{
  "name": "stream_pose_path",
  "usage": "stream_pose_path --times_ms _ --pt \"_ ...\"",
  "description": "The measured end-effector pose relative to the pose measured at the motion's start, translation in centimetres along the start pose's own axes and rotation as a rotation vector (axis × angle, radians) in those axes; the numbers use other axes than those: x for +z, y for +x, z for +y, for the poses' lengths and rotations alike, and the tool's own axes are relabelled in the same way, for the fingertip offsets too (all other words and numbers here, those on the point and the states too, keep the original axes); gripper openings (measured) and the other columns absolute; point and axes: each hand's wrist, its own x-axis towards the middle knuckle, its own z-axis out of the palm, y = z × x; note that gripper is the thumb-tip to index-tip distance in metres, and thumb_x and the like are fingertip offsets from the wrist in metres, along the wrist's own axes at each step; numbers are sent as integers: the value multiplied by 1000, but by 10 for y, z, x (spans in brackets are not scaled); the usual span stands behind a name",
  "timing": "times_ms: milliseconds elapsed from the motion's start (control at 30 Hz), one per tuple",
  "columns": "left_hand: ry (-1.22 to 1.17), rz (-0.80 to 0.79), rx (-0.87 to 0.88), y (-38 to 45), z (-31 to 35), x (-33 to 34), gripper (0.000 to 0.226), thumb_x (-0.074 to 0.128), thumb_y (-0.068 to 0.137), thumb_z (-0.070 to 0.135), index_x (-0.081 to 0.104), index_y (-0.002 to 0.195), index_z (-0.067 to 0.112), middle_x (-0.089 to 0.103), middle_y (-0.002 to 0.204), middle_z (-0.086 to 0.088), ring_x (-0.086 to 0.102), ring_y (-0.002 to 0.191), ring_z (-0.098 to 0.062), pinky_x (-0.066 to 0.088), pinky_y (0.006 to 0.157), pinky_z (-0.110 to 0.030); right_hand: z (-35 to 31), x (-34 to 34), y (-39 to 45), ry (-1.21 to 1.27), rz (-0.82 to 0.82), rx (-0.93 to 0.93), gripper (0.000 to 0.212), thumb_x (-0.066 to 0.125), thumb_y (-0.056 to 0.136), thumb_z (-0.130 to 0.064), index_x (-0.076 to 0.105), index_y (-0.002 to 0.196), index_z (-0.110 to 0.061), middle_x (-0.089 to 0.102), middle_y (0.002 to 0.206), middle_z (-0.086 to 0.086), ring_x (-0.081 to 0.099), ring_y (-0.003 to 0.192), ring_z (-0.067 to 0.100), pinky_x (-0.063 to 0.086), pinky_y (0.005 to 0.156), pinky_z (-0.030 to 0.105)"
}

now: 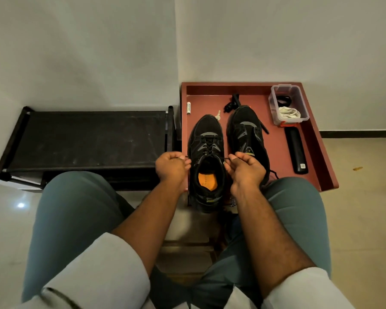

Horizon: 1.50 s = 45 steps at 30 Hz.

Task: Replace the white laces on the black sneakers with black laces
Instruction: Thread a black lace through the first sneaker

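Head view: both sets of fingers are pinching the black lace (206, 150) ends, left hand (172, 167) and right hand (245, 169) pulling them apart over the left sneaker (206, 139). It's sitting beside the right sneaker (245, 130) on the red counter (276, 148), white laces (289, 113) bundled in a clear plastic box (274, 108).

Head-worn view, steeply downward, close.

We see a dim, warm indoor light, soft and even; a small bright glare spot sits on the glossy floor (21, 205) at the lower left; the walls (80, 52) fall into grey shade; wide-angle bending curves the edges; focus holds sharp at centre, and the sleeves (103, 275) blur slightly.
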Motion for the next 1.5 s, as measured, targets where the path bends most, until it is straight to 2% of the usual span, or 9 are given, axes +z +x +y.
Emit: stream_pose_path --times_ms 233,433,600,700,867,1000,1200,1367,1500 --pt "-225 49 -118 4 4 -2 18 53 94 -8 58 84 6 64 83 -14 66 71 -19 60 77 -31 -2 -1 0 -17 -10 -72 16 65 86 8 66 97 -4 68 85 9 68 76 18 58 67 25" --pt "-110 -193 235 -24 62 6 11 65 89 -2 67 93 7 72 87 -12 70 75 -15 58 76 -30 -51 14 -24 -135 -245 -431 19 67 85 4 71 91 -14 72 87 5 68 83 16 55 77 26" --pt "76 -451 500 -62 127 19 15 69 86 -2 73 95 9 75 87 -9 71 81 -18 59 79 -28 -110 34 -58 -470 -434 -739 19 67 89 -9 74 98 -24 74 93 -8 69 90 5 54 85 25" --pt "109 -553 611 -85 160 25 17 69 86 -2 73 99 7 75 90 -10 73 86 -20 59 82 -30 -144 45 -81 -545 -501 -883 18 67 90 -14 75 105 -20 75 98 -8 69 92 5 55 85 24" --pt "153 -578 756 -103 189 32 26 65 89 -2 70 113 9 76 89 -6 73 87 -16 58 87 -33 -176 58 -106 -645 -553 -1041 18 69 88 -13 76 104 -16 75 97 -7 68 89 -2 52 81 14" --pt "123 -579 791 -111 195 33 53 63 92 2 52 139 23 75 82 -10 73 88 -14 54 91 -28 -185 58 -114 -679 -505 -1097 20 68 90 -14 74 108 -16 74 103 -6 66 93 -3 50 85 11" --pt "100 -562 837 -123 210 40 54 66 90 4 52 139 21 75 84 -9 73 89 -15 57 89 -31 -197 56 -126 -658 -464 -1169 24 67 91 -20 72 115 -18 72 111 -5 58 92 -12 42 81 0" --pt "53 -566 833 -130 223 43 46 69 87 3 60 131 16 76 87 -3 73 87 -13 57 80 -23 -200 53 -131 -769 -445 -1278 34 64 93 -24 64 127 -22 68 122 0 63 105 5 45 87 10" --pt "54 -566 821 -131 225 50 36 69 88 5 65 123 9 76 90 -4 73 85 -10 57 75 -19 -206 48 -130 -914 -437 -1341 40 60 96 -25 57 135 -22 60 136 1 59 121 15 48 101 28"
